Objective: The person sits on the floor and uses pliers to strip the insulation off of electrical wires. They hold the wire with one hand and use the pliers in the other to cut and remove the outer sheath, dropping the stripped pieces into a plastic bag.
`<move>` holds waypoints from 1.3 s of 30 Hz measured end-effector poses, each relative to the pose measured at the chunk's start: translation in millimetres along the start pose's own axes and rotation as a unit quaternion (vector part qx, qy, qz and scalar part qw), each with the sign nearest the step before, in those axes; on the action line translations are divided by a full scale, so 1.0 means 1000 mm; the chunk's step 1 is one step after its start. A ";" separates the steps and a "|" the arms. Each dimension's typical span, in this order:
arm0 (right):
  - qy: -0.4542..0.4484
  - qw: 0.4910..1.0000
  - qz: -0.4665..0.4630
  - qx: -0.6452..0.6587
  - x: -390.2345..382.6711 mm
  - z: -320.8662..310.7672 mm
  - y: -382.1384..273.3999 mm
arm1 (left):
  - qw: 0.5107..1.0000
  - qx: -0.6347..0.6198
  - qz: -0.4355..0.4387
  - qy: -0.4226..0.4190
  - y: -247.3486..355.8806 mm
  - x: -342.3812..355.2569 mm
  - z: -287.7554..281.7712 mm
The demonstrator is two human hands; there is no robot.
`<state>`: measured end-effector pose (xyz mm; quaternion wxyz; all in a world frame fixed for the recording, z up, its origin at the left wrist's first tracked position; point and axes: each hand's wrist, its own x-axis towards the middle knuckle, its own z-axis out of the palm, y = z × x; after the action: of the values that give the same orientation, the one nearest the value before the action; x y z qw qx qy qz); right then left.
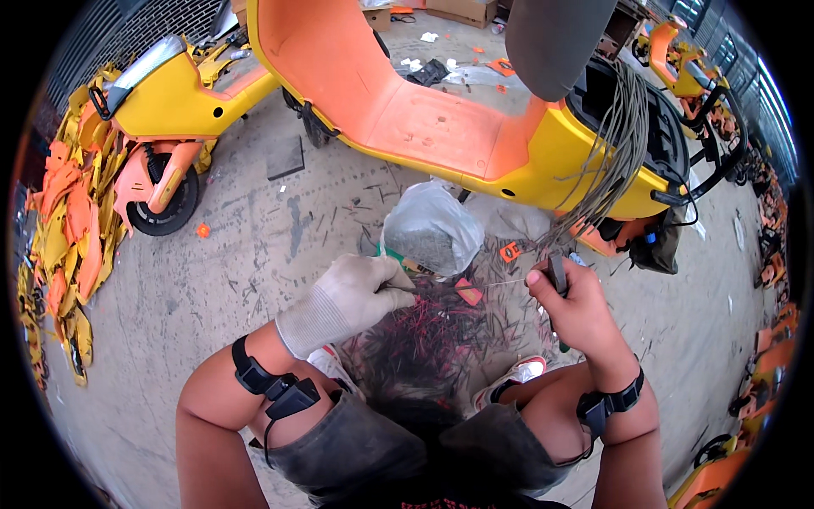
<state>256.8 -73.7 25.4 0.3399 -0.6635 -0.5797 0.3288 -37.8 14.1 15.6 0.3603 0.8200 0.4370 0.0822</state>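
My left hand [352,301], in a pale knitted glove, pinches a thin wire [496,283] that runs across to my right hand [577,310]. My bare right hand grips a dark hand tool [556,276], its thumb by the wire. Beyond my hands stands a white plastic bag [432,216] with fine greyish material inside. Dark and pink wire scraps [424,339] litter the floor between my shoes, with a small orange piece [469,292] among them. A bundle of grey cables [623,127] hangs over the seat end of the yellow scooter body [432,127] ahead of me.
Another yellow scooter [170,110] stands at left, beside a heap of yellow and orange panels [72,220]. More scooters [678,68] are at the back right, and parts [763,373] line the right side. Cardboard boxes [454,10] sit at the back on the concrete floor [704,322].
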 end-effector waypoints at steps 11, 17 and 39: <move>0.007 1.000 0.018 0.007 -0.001 -0.002 -0.001 | 0.998 -0.002 0.062 0.010 0.000 -0.004 -0.004; 0.001 1.000 -0.005 -0.011 -0.001 -0.003 0.000 | 0.994 -0.012 0.104 0.027 -0.006 -0.001 0.003; 0.014 1.000 -0.020 -0.019 -0.002 -0.006 -0.004 | 0.980 0.054 0.166 0.099 -0.015 0.000 0.014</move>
<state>259.1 -76.0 31.7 0.3419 -0.6628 -0.5941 0.3014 -41.3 12.2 -4.3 0.2521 0.8870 0.3325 0.1980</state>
